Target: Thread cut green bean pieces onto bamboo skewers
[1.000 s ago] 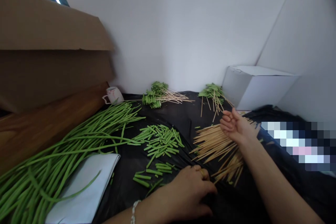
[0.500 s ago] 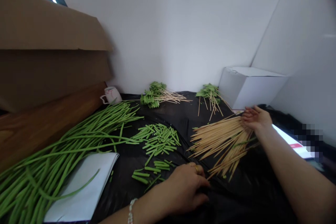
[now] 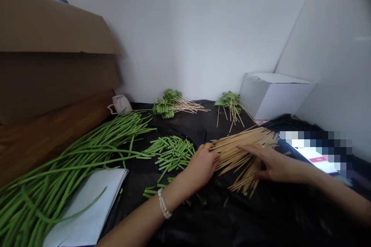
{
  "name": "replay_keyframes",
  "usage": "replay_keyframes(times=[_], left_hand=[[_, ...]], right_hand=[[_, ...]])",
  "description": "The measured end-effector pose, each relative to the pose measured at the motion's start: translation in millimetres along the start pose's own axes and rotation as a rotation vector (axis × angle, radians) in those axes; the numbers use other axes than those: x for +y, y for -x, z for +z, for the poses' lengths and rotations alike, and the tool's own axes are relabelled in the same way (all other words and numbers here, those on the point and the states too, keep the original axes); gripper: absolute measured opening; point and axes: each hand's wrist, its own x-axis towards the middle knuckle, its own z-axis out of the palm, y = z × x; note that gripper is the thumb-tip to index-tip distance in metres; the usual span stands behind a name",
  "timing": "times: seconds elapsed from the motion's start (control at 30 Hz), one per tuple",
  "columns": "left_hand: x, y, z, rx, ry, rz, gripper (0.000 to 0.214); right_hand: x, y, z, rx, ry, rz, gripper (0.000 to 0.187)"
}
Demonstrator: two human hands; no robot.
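Observation:
A pile of bamboo skewers point(image 3: 240, 142) lies on the black plastic sheet. My left hand point(image 3: 204, 164), wearing a ring and a bead bracelet, has its fingers curled together at the left ends of the skewers; its fingertips are partly hidden. Over the right part of the pile, my right hand point(image 3: 268, 162) stretches out its fingers, with the thumb apart, and holds nothing that I can see. Left of the skewers lies a heap of short cut green bean pieces point(image 3: 175, 150). More bean pieces point(image 3: 150, 192) lie nearer, partly behind my left forearm.
Long green beans point(image 3: 72, 162) cover the left side, partly over a folded white sheet point(image 3: 84, 208). Skewered beans point(image 3: 164, 108) and a second skewered bunch point(image 3: 228, 100) lie along the wall. A mug point(image 3: 121, 104), cardboard box point(image 3: 58, 34), white box point(image 3: 284, 96) and lit screen point(image 3: 319, 158) stand around.
My left hand has moved up and away from me to the skewers' left ends. My right hand has come left and nearer from the skewers' far right ends, over the pile.

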Motion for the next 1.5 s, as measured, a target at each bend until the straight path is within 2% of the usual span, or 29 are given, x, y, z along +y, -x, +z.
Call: replay_keyframes(times=[0.03,0.1,0.2,0.27,0.37,0.47,0.6,0.7,0.8,0.87,1.0,1.1,1.17,1.23,1.3,1.4,1.5], left_hand=[[2.3,6.2,2.3,0.063,-0.07,0.008,0.02],[8.6,24.2,8.7,0.065,-0.149,0.139,0.029],[17.9,52.2,17.9,-0.077,-0.189,0.41,0.05],[21.1,64.4,21.4,-0.177,-0.225,0.52,0.057],[20.5,71.7,24.3,-0.239,-0.33,0.553,0.053],[17.6,72.0,27.5,-0.229,-0.436,0.596,0.049],[18.3,70.8,27.8,-0.225,-0.484,0.627,0.049],[20.4,70.4,25.7,-0.246,-0.483,0.609,0.049],[18.8,70.6,26.7,-0.257,-0.45,0.597,0.049],[16.2,71.3,29.5,-0.266,-0.411,0.59,0.049],[14.1,72.4,30.3,-0.315,-0.292,0.563,0.053],[15.5,69.5,18.0,-0.327,-0.176,0.506,0.06],[13.3,63.5,3.7,-0.294,-0.112,0.424,0.068],[4.8,54.1,-12.9,-0.216,-0.083,0.337,0.069],[-11.2,42.4,-29.6,-0.102,-0.083,0.2,0.061],[-45.3,26.4,-51.3,0.108,-0.019,0.004,0.048],[-80.6,19.1,-65.6,0.289,0.007,-0.149,0.044]], right_hand=[[-0.2,3.0,4.1,-0.046,0.097,-0.014,0.094],[0.2,2.6,9.9,-0.096,0.223,-0.03,0.103],[1.9,-13.6,11.4,-0.066,0.333,-0.044,0.107],[5.2,-31.8,10.6,-0.065,0.371,-0.071,0.106],[15.6,-63.6,14.0,-0.024,0.423,-0.117,0.09],[27.4,-97.2,24.7,0.0,0.481,-0.151,0.07],[30.4,-137.1,35.7,0.095,0.576,-0.16,0.058],[24.4,-150.9,33.6,0.147,0.587,-0.161,0.058],[20.4,-141.2,30.0,0.198,0.585,-0.176,0.06],[21.5,-121.8,32.1,0.255,0.563,-0.209,0.058],[29.2,-68.0,44.2,0.237,0.555,-0.255,0.053],[31.6,-36.9,44.9,0.215,0.521,-0.245,0.044],[30.0,-29.6,36.4,0.194,0.456,-0.234,0.038],[26.3,-35.2,22.3,0.178,0.394,-0.227,0.034],[21.3,-52.1,6.7,0.163,0.376,-0.213,0.032],[12.3,-89.9,-10.7,0.189,0.407,-0.134,0.03],[4.9,-126.5,-14.0,0.255,0.466,-0.039,0.03]])
